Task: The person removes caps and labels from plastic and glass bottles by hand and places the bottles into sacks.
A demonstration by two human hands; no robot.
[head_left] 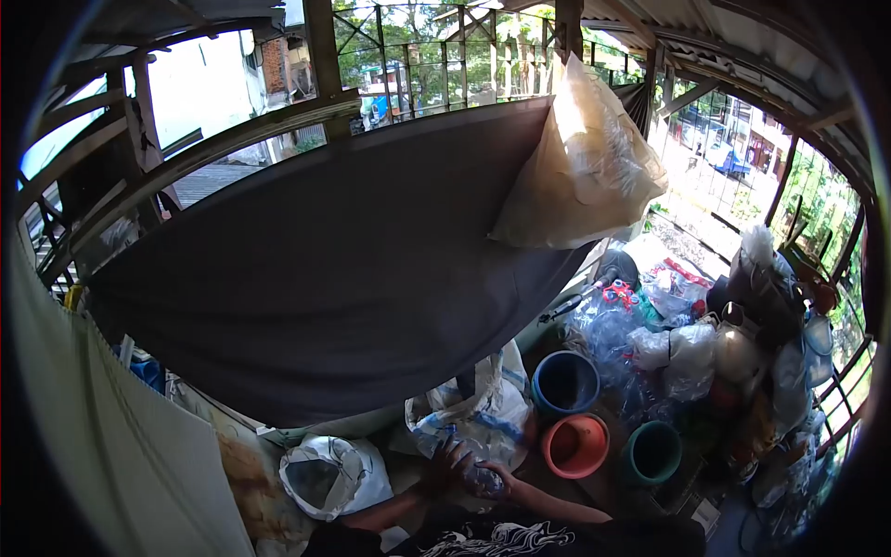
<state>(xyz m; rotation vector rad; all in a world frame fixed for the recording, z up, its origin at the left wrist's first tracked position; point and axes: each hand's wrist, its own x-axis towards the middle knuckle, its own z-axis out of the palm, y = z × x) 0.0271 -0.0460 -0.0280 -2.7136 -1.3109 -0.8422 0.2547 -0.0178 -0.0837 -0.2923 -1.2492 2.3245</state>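
Low in the middle of the head view, my left hand point(448, 467) has its fingers spread, close beside a clear crumpled plastic item point(483, 480). My right hand point(498, 478) is wrapped round that item, which looks like a plastic bottle. Just beyond both hands stands a large white woven sack point(497, 418) with blue stripes, its mouth open. To the left of my left arm is a smaller white sack point(364, 478), also open at the top.
Blue point(566, 382), orange point(575, 446) and green point(652, 454) buckets stand to the right. Beyond them lies a heap of plastic bags and bottles point(603, 334). A dark cloth point(353, 269) hangs ahead, with a full translucent bag point(594, 167) above its right end.
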